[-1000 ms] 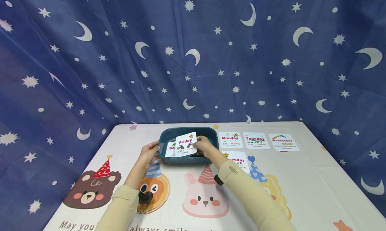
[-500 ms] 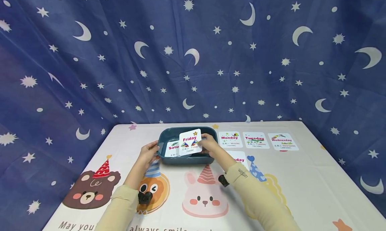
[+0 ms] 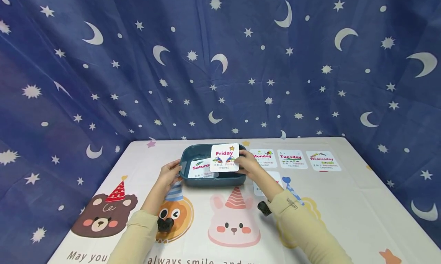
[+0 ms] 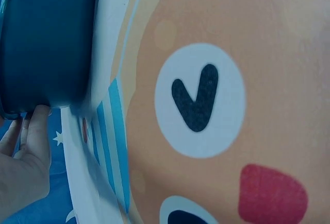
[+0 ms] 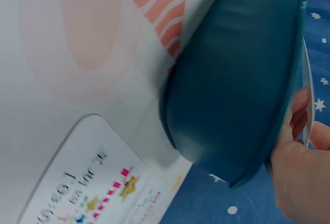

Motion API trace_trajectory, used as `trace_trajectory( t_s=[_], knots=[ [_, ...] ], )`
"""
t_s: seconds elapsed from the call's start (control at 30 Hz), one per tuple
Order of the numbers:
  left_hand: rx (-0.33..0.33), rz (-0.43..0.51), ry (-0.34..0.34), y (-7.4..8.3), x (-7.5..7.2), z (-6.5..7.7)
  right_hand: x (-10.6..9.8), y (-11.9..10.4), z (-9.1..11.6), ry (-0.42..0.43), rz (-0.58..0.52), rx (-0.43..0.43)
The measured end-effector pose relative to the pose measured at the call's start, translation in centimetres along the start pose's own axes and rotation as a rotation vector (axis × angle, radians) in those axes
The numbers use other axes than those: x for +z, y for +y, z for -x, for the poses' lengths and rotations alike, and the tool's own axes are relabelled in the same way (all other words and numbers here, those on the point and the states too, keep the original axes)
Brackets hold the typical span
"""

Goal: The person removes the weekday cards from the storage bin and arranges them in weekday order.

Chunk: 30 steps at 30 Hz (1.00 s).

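Note:
My right hand (image 3: 249, 164) pinches the white Friday card (image 3: 224, 158) by its right edge, thumb in front, and holds it up over the right part of a dark teal plastic bin (image 3: 213, 182). In the right wrist view the card (image 5: 308, 74) shows nearly edge-on between thumb and fingers, past the bin wall (image 5: 232, 80). A Saturday card (image 3: 201, 170) lies inside the bin, partly covered by the Friday card. My left hand (image 3: 169, 174) holds the bin's left end; in the left wrist view its fingers (image 4: 37, 131) reach to the end wall.
Right of the bin, Monday (image 3: 264, 158), Tuesday (image 3: 292, 160) and Wednesday (image 3: 324, 161) cards lie in a row. Below Monday is another card (image 3: 262, 187), partly hidden by my right forearm. A cartoon-print cloth (image 3: 361, 206) covers the table; a starry blue curtain (image 3: 206, 88) hangs behind.
My right hand has lifted the Friday card up and to the right, turning it more level, so more of the Saturday card shows. My left hand stays at the bin's end.

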<state>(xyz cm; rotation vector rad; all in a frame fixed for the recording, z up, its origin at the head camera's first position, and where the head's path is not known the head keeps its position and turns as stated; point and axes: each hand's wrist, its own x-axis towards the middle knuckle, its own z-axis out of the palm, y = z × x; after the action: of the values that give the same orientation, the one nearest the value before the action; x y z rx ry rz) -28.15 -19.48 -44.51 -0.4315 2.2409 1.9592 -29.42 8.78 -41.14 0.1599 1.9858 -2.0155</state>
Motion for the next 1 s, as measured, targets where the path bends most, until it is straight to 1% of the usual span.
trace_trajectory(
  t_s=[0.17,0.33,0.47,0.7,0.87,1.0],
  knots=[
    [-0.008,0.009,-0.003,0.0,0.0,0.0,-0.4,-0.5,0.8,-0.005,0.014,-0.030],
    [0.002,0.027,-0.008,0.1,0.0,0.0,-1.1,-0.8,1.5,-0.009,0.023,-0.022],
    [0.007,0.028,-0.009,0.1,0.1,0.0,-2.0,-0.8,1.9,-0.004,0.022,-0.017],
    [0.005,0.025,-0.008,0.0,-0.1,-0.1,-3.6,-0.6,2.6,-0.015,-0.020,-0.031],
    [0.001,0.028,-0.011,-0.1,-0.1,-0.1,-4.9,0.0,3.0,-0.016,-0.001,-0.037],
    [0.005,0.027,-0.012,-0.1,-0.1,-0.1,-6.0,0.2,3.7,-0.017,0.013,-0.040]
  ],
)
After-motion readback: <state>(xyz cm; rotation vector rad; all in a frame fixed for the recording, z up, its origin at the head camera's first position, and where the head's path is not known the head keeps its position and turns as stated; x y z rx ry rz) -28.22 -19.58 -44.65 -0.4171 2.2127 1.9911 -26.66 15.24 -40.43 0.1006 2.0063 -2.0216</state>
